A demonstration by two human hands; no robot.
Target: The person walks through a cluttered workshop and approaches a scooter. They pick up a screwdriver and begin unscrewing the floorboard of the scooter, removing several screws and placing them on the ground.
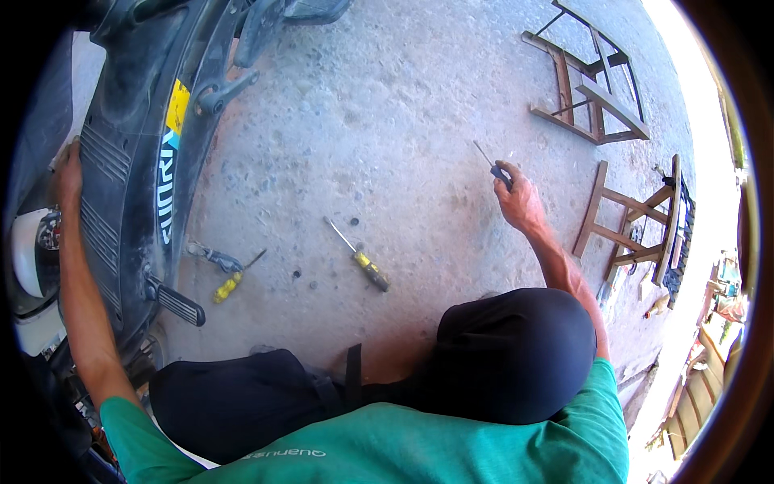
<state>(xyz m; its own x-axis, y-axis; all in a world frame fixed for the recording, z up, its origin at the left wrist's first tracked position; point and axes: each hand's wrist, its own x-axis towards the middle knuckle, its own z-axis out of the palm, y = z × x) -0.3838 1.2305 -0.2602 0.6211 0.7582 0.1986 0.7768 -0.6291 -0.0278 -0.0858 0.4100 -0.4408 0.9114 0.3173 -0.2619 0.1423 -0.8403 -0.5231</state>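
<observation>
A small screwdriver (497, 171) with a dark handle is in my right hand (520, 200), which is closed around it over the concrete floor. Its thin shaft points up and to the left. My left arm reaches along a dark scooter (105, 194), and my left hand (68, 173) is at the far edge of its ribbed footboard. Most of that hand's fingers are hidden or too small to make out. On the floor between my arms lies a yellow-and-black screwdriver (371, 270). Closer to the scooter is a shorter yellow-handled screwdriver (228, 286).
A folded-out footpeg (176, 302) juts from the scooter's side. Several small dark pieces (355, 221) lie near the screwdrivers. At the right stand a metal-and-wood frame (592, 89) and a wooden stool-like frame (637, 218). My bent knees (516, 355) fill the near middle.
</observation>
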